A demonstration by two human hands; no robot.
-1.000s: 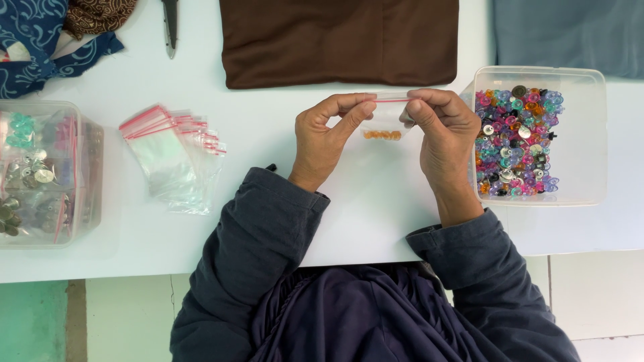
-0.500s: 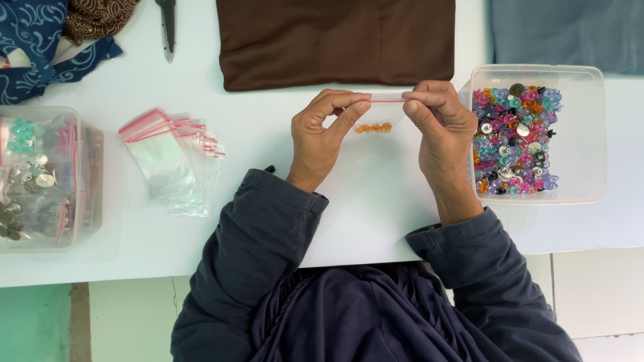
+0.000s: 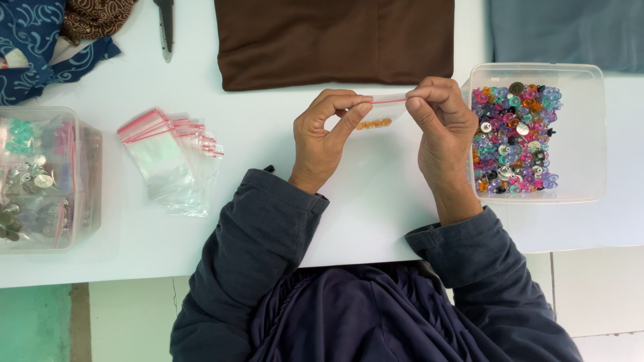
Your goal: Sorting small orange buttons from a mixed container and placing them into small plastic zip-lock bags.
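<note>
Over the white worktop, both hands pinch the small zip bag beside the bead tub; pressing evenly along its strip would seal it.

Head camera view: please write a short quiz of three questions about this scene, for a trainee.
1. True or false: both hands pinch the top edge of the small clear bag.
2. What colour are the beads inside that bag?
A. orange
B. green
C. black
3. The open tub of mixed beads lies beside the ___ hand.

Key:
1. True: the left hand and the right hand each grip the red-striped edge with their fingers.
2. A.
3. right; the stack of empty bags lies on the left hand's side.
</note>
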